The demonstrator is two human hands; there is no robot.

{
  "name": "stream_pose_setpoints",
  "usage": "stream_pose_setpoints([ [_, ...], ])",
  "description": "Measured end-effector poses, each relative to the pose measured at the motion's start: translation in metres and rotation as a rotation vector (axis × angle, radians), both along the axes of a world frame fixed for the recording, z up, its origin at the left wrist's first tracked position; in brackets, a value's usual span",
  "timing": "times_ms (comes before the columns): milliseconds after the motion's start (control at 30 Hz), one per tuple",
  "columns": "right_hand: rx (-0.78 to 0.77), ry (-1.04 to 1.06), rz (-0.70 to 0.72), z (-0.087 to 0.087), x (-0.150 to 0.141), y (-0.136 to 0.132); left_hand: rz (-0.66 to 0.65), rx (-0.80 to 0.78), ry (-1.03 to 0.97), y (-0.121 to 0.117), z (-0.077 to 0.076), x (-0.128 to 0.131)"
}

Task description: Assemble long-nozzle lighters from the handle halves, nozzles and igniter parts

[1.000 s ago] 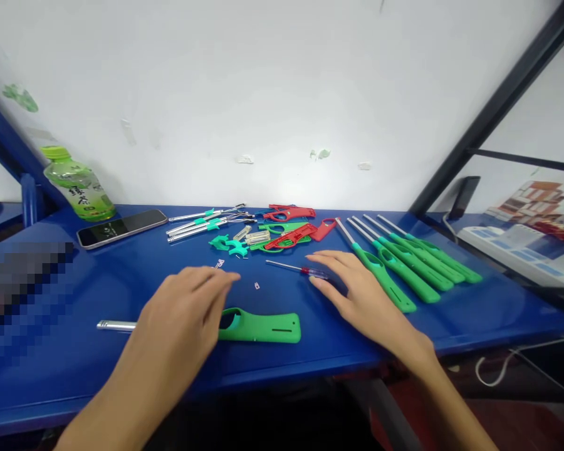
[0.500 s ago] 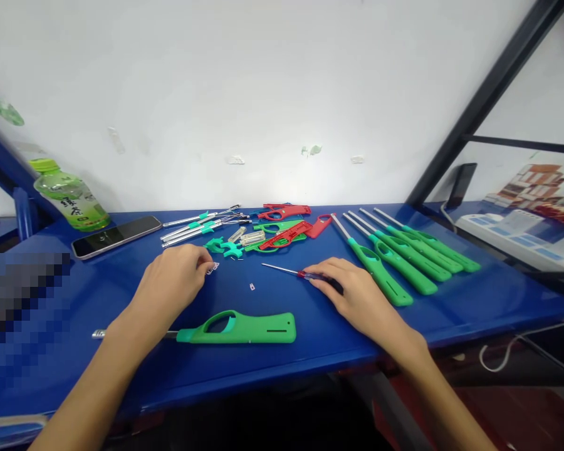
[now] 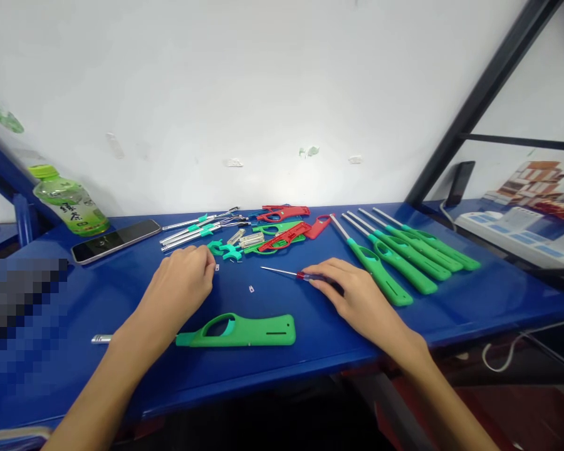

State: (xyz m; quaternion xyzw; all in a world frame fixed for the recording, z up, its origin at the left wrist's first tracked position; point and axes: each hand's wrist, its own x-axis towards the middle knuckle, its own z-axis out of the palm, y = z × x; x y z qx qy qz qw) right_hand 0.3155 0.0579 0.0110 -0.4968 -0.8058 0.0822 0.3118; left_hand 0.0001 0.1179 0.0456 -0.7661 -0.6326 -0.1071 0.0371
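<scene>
My left hand (image 3: pixel 181 279) is closed above the blue tabletop, its fingertips curled out of sight. A tiny white piece (image 3: pixel 217 267) shows at its edge; whether the fingers pinch it or it lies on the table I cannot tell. My right hand (image 3: pixel 350 285) rests on the table, wrapped round the dark handle of a screwdriver (image 3: pixel 282 271) whose shaft points left. Between the hands lies another small white piece (image 3: pixel 251 289). In front, a green long-necked lighter (image 3: pixel 258 330) lies flat, its metal tube passing behind my left forearm.
Behind my hands lie metal lighter tubes (image 3: pixel 192 232), teal triggers (image 3: pixel 232 252), and red (image 3: pixel 286 236) and green casing halves. Several green lighters (image 3: pixel 380 275) are lined up at right. A phone (image 3: pixel 117 241) and a drink bottle (image 3: pixel 70 203) occupy the back left, against the white wall.
My left hand has turned and shifted slightly right, so its fingertips and most of the white pieces beside them are now covered. My right hand still holds the screwdriver in place.
</scene>
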Motion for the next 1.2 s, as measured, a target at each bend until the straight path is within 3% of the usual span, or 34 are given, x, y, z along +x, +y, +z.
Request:
stream_pose_setpoints([
  [367, 0.026, 0.07, -0.021, 0.003, -0.001, -0.002, -0.038, 0.058, -0.249, -0.009, 0.007, -0.002],
  [833, 0.058, 0.127, -0.051, 0.005, -0.003, -0.004, -0.112, 0.16, -0.328, -0.02, -0.004, -0.002],
  [1000, 0.124, 0.357, -0.111, 0.01, -0.006, -0.009, -0.162, 0.219, -0.426, -0.037, -0.003, 0.009],
  [1200, 0.306, 0.672, -0.147, 0.021, -0.012, -0.017, -0.338, 0.18, -0.63, -0.059, 0.007, 0.036],
])
